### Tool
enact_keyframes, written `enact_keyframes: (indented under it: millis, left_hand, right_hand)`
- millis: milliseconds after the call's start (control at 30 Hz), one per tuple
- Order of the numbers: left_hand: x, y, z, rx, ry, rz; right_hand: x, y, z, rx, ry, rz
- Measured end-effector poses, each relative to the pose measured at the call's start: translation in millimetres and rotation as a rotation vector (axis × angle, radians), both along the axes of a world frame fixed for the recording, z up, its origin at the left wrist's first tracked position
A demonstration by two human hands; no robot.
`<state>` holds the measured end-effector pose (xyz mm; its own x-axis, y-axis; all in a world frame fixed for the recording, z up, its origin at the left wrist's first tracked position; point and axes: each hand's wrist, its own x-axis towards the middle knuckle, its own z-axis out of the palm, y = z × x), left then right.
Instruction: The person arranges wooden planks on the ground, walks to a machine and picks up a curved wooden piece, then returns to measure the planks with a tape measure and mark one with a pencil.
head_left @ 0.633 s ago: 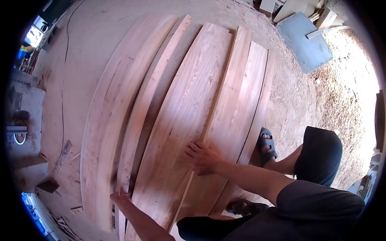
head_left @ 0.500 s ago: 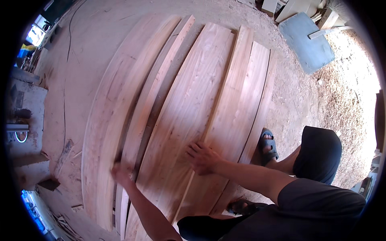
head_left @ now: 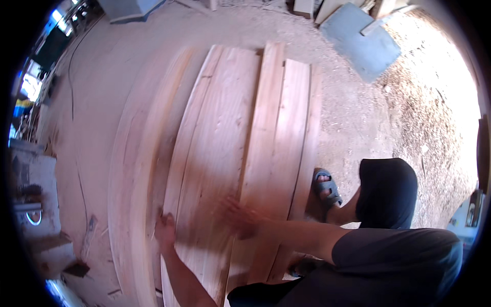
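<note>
Several long pale wooden boards lie side by side in front of me. At the left edge of a narrow board (head_left: 184,138) is my left hand (head_left: 165,231), with its fingers curled against that edge. The narrow board rests along the side of a wide board (head_left: 220,133). My right hand (head_left: 240,219), smeared by motion, is over the wide board near its right edge with the fingers apart; whether it touches the wood I cannot tell. Another plank (head_left: 140,179) lies to the left, across a gap.
More boards (head_left: 294,112) lie on the right, beside my sandalled foot (head_left: 327,187). A grey sheet (head_left: 360,43) and wood offcuts are at the far right, near scattered shavings (head_left: 429,102). A dark cable (head_left: 81,179) runs along the floor at left.
The narrow board has moved right, closing its gap to the wide board. My left hand has shifted with it to its left edge. The view has swung somewhat.
</note>
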<state>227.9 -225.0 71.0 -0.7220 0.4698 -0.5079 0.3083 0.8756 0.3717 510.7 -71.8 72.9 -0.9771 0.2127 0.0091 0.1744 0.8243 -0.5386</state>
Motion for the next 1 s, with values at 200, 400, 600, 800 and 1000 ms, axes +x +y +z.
enact_keyframes:
  millis: [200, 400, 600, 800, 1000]
  left_hand:
    - [-51, -74, -68, 0.206, -0.060, 0.259]
    - [-27, -71, -55, 0.405, -0.129, 0.394]
    - [73, -81, -70, 0.268, 0.399, -0.138]
    - [244, -132, 19, 0.324, 0.105, -0.367]
    - [294, -149, 25, -0.092, 0.121, -0.228]
  right_hand:
    - [-12, -16, -9, 0.005, 0.005, 0.069]
    - [-11, -14, -3, -0.006, 0.016, 0.068]
    - [-6, -9, -5, -0.044, 0.028, 0.052]
    - [-7, -14, -1, -0.048, 0.053, 0.083]
    - [6, -7, -30, -0.116, 0.032, 0.133]
